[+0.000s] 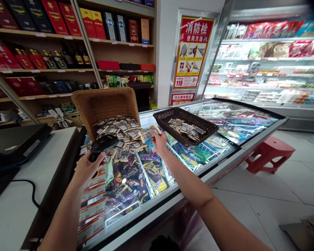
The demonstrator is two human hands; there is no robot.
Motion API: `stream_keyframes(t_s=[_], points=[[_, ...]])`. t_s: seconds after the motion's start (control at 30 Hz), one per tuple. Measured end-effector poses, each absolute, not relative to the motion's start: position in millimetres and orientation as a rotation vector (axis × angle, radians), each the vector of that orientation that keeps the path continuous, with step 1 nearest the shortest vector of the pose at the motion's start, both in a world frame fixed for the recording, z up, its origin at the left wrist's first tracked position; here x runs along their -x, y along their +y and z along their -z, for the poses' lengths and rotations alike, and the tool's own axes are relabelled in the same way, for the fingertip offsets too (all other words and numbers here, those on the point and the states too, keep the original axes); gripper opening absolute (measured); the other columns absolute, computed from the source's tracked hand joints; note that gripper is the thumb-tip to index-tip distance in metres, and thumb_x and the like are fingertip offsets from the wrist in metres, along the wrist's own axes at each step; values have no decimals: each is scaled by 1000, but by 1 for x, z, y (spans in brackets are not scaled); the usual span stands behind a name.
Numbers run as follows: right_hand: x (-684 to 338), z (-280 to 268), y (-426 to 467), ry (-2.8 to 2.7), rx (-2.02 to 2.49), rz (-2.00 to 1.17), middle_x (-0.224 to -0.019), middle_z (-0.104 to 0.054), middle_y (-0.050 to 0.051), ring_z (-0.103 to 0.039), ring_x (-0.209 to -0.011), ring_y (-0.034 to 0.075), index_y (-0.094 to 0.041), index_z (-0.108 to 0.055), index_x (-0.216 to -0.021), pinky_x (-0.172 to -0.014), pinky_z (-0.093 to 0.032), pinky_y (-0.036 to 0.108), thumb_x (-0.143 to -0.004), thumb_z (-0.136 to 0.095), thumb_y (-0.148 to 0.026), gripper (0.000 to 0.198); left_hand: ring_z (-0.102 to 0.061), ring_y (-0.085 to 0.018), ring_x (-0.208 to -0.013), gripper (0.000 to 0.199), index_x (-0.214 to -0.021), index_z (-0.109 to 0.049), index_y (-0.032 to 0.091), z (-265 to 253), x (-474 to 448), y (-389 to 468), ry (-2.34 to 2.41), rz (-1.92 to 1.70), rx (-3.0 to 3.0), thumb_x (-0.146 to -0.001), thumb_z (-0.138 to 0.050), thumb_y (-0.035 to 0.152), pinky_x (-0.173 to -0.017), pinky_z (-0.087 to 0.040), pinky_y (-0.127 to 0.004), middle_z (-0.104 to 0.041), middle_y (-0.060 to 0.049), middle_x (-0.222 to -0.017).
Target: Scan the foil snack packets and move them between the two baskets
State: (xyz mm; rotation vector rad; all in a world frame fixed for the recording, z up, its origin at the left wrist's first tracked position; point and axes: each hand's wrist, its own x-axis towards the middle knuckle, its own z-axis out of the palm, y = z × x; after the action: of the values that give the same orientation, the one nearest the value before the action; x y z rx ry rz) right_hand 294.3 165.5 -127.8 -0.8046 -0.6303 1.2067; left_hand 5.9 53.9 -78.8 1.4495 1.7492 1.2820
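Over the freezer (261,136), right fingers (156,134) pinch a packet (147,134).

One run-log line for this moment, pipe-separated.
left hand: holding black scanner | right hand: holding at least one small packet | tan basket: tipped, loose packets at its mouth | dark basket: some packets inside
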Motion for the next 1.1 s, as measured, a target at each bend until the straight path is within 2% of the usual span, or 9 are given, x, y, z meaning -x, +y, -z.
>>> stream_keyframes(t_s=[0.2,0.27,0.37,0.47,0.53,0.67,0.73,0.9,1.1], points=[[-295,126,160,-610,785,-1242,-59,-49,-12,-45,-47,9,-25,-59,-93,-43,-34,25,-72,-92,-39,42,-70,-20,-69,79,-85,-70,20,76,-22,48,1559,-1316,-1254,-40,-100,78,-63,-57,-31,-76,-4,-79],[-295,124,158,-570,768,-1276,-58,-48,-12,-45,-47,9,-25,-59,-94,-43,-34,25,-73,-92,-37,41,-72,-22,-74,81,-96,-73,20,76,-21,48,1452,-1354,-1213,-48,-99,80,-62,-57,-31,-79,-6,-87],[-293,121,156,-490,753,-1327,-58,-50,-12,-47,-47,10,-24,-59,-95,-44,-36,25,-74,-90,-35,38,-78,-29,-87,85,-120,-74,25,75,-19,49,1306,-1426,-1169,-68,-80,92,-65,-62,-37,-82,-10,-107],[-291,119,154,-469,741,-1333,-58,-53,-11,-52,-47,11,-24,-60,-96,-44,-38,26,-77,-89,-38,37,-81,-36,-92,87,-129,-70,30,74,-21,50,1352,-1469,-1151,-73,-71,95,-65,-65,-44,-83,-11,-110],[-290,120,154,-496,738,-1336,-58,-54,-11,-53,-47,12,-24,-60,-97,-44,-40,25,-78,-89,-39,38,-80,-35,-86,80,-124,-69,30,75,-26,50,1391,-1457,-1188,-71,-78,90,-62,-64,-44,-83,-10,-102],[-289,122,153,-574,725,-1322,-61,-57,-11,-55,-48,11,-23,-61,-95,-45,-41,24,-76,-90,-39,38,-65,-19,-59,58,-87,-63,25,81,-36,49,1434,-1386,-1428,-72,-84,77,-53,-52,-32,-74,-3,-77],[-289,121,152,-608,739,-1299,-60,-57,-11,-55,-48,10,-23,-62,-94,-44,-39,23,-76,-90,-39,38,-57,-15,-53,51,-79,-61,24,86,-38,49,1531,-1300,-1546,-73,-86,69,-49,-45,-29,-69,-1,-67],[-293,117,147,-674,782,-1263,-58,-55,-11,-55,-49,11,-22,-64,-94,-45,-39,24,-80,-89,-41,34,-53,-15,-47,43,-74,-63,24,95,-39,53,1684,-1129,-1670,-76,-80,64,-46,-40,-27,-60,3,-54],[-298,112,146,-653,808,-1222,-53,-52,-10,-54,-48,12,-22,-65,-92,-45,-37,25,-81,-89,-43,34,-52,-14,-46,42,-71,-66,22,87,-47,48,1610,-1112,-1592,-71,-83,60,-44,-39,-25,-62,1,-53]])
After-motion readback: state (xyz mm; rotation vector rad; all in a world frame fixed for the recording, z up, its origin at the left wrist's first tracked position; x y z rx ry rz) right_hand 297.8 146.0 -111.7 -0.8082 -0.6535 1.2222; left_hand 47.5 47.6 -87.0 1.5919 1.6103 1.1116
